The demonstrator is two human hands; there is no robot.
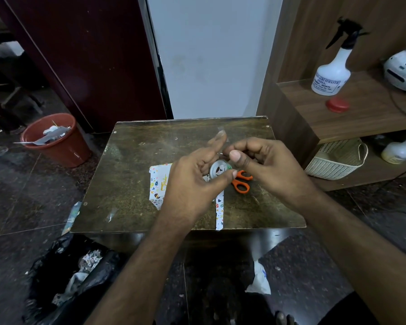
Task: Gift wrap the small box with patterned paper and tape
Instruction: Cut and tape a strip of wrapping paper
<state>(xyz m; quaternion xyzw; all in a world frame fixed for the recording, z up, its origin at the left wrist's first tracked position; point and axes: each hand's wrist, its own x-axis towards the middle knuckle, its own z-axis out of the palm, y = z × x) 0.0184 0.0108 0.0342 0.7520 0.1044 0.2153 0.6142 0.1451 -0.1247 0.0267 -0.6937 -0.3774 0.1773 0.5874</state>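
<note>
The left hand (192, 181) grips the tape roll (218, 169) while the right hand (256, 160) pinches its loose end (nearly invisible), which could fold onto itself.

Between the fingers (234, 158), a glossy clear plastic tape roll (218, 169); beneath them, matt patterned paper (158, 181) (scuffed, worn dark wooden bench (131, 174)).

My left hand (192, 181) and right hand (263, 163) meet over the bench (127, 184) around the tape roll (218, 170); the wrapping paper (158, 184) lies under my left hand; the scissors (242, 182) lie just right of the roll; a bucket (56, 141) stands on the floor left of the bench; a spray bottle (332, 71) stands on the shelf to the right, a basket (335, 158) below it.
</note>
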